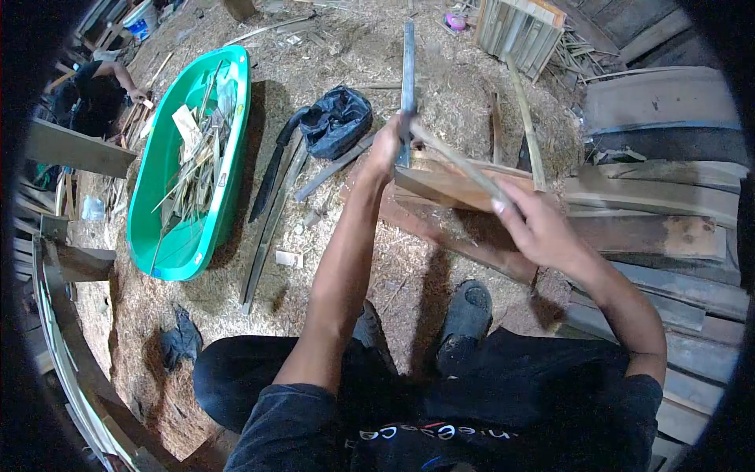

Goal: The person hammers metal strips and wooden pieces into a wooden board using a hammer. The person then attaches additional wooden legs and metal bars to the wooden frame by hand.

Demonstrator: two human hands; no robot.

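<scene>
In the head view, my left hand is closed around a long, flat grey bar that points away from me. Its lower part runs down beside a wooden block. My right hand is closed on a thin wooden stick, which slants up to the left. The stick's far end meets the bar near my left fingers; whether the left hand also touches it, I cannot tell. A black plastic bag lies open left of the bar, with a dark long-bladed knife beside it.
A green tub holding wood strips stands left. Stacked planks fill the right side. A wooden crate sits at the back, near a pink object. Another person is at far left. Shavings cover the floor.
</scene>
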